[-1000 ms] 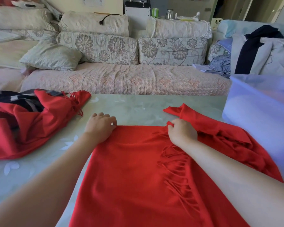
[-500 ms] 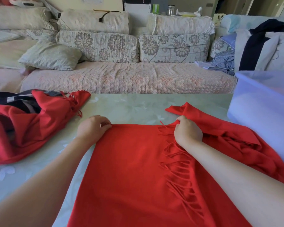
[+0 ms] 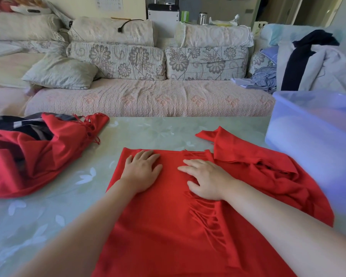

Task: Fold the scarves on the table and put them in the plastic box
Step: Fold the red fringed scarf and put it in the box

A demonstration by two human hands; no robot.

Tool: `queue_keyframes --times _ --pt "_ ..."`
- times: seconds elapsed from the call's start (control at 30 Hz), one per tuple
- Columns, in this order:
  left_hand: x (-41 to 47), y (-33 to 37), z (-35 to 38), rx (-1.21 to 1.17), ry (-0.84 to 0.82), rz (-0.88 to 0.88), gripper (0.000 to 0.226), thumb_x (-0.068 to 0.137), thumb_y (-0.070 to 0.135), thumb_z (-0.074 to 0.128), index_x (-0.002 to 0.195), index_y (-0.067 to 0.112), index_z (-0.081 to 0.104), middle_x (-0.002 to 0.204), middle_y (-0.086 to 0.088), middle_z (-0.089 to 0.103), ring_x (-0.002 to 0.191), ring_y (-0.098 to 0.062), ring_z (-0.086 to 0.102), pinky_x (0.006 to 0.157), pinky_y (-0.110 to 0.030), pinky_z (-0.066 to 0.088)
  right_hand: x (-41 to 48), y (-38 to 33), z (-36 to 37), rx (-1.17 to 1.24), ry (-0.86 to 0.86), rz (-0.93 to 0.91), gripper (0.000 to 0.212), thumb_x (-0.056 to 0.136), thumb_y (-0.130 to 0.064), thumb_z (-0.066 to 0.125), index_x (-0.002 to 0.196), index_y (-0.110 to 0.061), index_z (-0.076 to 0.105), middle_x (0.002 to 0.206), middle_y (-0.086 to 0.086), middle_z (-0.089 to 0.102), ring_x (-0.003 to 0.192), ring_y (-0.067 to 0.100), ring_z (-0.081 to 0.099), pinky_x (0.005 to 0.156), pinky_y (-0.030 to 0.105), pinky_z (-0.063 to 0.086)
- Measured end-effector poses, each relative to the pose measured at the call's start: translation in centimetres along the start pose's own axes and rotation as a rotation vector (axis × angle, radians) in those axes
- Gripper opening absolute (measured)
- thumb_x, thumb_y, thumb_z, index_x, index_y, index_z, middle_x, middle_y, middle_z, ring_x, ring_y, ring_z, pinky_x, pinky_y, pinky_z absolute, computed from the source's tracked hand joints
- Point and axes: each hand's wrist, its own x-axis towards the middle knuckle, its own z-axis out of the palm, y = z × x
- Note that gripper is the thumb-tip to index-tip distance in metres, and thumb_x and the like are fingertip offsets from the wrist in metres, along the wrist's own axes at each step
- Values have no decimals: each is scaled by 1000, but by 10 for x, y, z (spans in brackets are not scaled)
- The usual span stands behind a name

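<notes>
Right now I have both hands flat on the red scarf [image 3: 158, 226], fingers straight and gripping nothing. The left hand [image 3: 143, 170] presses near the far-left corner of the folded panel, and the right hand [image 3: 205, 177] lies just beside it, over the top of the fringe [image 3: 210, 222]. The scarf lies spread on the surface [image 3: 48, 206] in the near middle, its loose end bunched to the right, close by the plastic box [image 3: 312, 140].

That bunched end worries me: folding over it unflattened would likely leave the stack lumpy and crooked. The fringe strands could snag my right fingers and drag the top layer askew. Under open palms alone, the cloth may slide on the glossy surface. 1 more heap of scarves [image 3: 38, 156] waits at far left; I cannot tell what the box holds.
</notes>
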Motion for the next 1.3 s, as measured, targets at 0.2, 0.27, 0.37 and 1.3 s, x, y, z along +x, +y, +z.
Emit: queue_keyframes --times 0.2,0.27,0.37,1.3 --pt "-24 15 -19 222 38 36 50 101 42 35 148 27 33 156 0 31 143 -24 28 115 -43 20 -48 22 -33 -176 -218 186 71 89 -26 47 155 -37 25 164 1 24 150 20 21 121 42 17" --pt "-39 27 -18 166 143 135 42 97 36 39 138 27 46 142 2 47 129 -24 44 105 -41 33 -61 14 -41 -208 -156 153 71 85 -15 50 152 -33 34 161 3 27 150 21 21 120 42 16" --pt "-71 41 -15 43 251 256 36 90 37 33 115 29 58 114 6 57 103 -22 57 86 -38 45 -77 -11 -46 -147 -6 -3 73 77 -2 49 143 -35 47 154 -1 35 145 19 28 117 37 21" --pt "-244 -44 -66 -113 53 328 13 82 35 54 80 31 66 78 21 60 74 2 55 63 -19 46 -167 -54 -69 172 -445 66 30 70 -14 56 75 -40 71 85 -20 68 84 1 60 86 23 42"
